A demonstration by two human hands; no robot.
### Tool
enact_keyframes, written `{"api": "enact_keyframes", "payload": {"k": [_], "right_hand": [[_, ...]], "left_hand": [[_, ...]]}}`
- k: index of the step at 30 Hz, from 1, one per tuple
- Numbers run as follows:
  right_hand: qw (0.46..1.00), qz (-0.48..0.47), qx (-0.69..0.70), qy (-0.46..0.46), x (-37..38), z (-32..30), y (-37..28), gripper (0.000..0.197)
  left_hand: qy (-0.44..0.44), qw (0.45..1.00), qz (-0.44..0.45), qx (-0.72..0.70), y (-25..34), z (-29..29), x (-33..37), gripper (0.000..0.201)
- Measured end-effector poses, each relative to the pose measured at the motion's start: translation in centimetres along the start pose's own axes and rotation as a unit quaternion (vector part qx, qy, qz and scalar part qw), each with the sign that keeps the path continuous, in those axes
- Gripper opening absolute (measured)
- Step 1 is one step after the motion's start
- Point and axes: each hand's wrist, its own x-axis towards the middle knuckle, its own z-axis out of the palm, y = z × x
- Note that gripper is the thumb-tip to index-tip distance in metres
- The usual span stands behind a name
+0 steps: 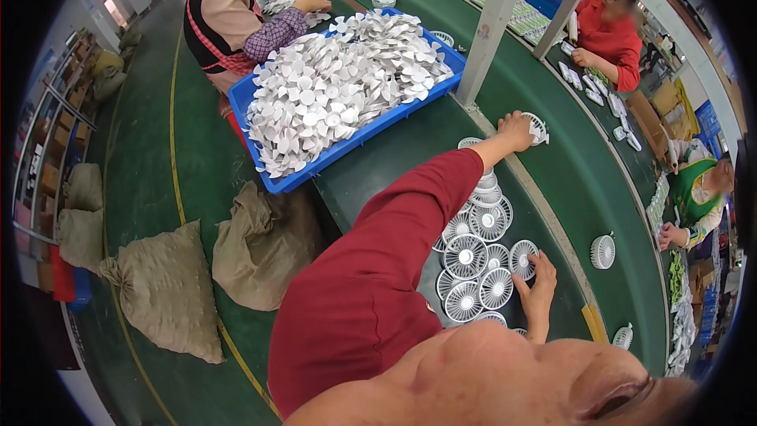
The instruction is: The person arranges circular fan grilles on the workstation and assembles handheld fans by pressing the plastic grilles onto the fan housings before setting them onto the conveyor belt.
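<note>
Wearer's head [505,379], nearest the camera, cut off by lower edge; red sleeve [378,268] beside it. Left hand [514,132]: stretched forward to the belt [579,181], fingers at left side of far grille [538,128], white, round, without long axis; clasped or merely touching, cannot tell. Right hand [539,288]: nearer the body, thumb and fingers grasping rim of near grille [522,259], up and left from palm. Grille pile [465,256]: on table [355,181], left of right hand, partly beneath left forearm; nearer to right hand.
</note>
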Motion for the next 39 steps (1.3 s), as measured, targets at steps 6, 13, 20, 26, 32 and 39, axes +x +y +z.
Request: {"api": "enact_keyframes", "payload": {"k": [6,13,20,26,32,39], "right_hand": [[0.999,0.035,0.029,0.001,0.1,-0.6,0.9,0.053],[0.921,0.135,0.363,0.038,0.8,0.1,3.3,0.031],[0.768,0.158,0.612,0.101,0.7,-0.4,4.0,0.06],[0.818,0.124,0.541,0.15,2.6,-2.1,0.7,0.028],[0.86,0.141,0.424,0.248,4.0,-2.1,-1.3,0.019],[0.938,-0.022,0.092,0.335,5.2,-2.0,-2.6,0.038]], "left_hand": [[0.021,0.998,0.029,-0.057,1.9,2.2,-0.6,0.028],[-0.113,0.983,0.105,0.1,1.2,0.4,-0.8,0.029],[-0.277,0.727,-0.08,-0.623,4.5,-0.5,-7.6,0.049],[-0.301,0.585,-0.075,-0.749,6.8,-1.2,-16.8,0.052],[-0.347,0.547,-0.117,-0.753,7.3,-1.3,-19.8,0.038],[-0.43,0.546,-0.011,-0.719,6.9,-1.9,-19.3,0.046]]}}
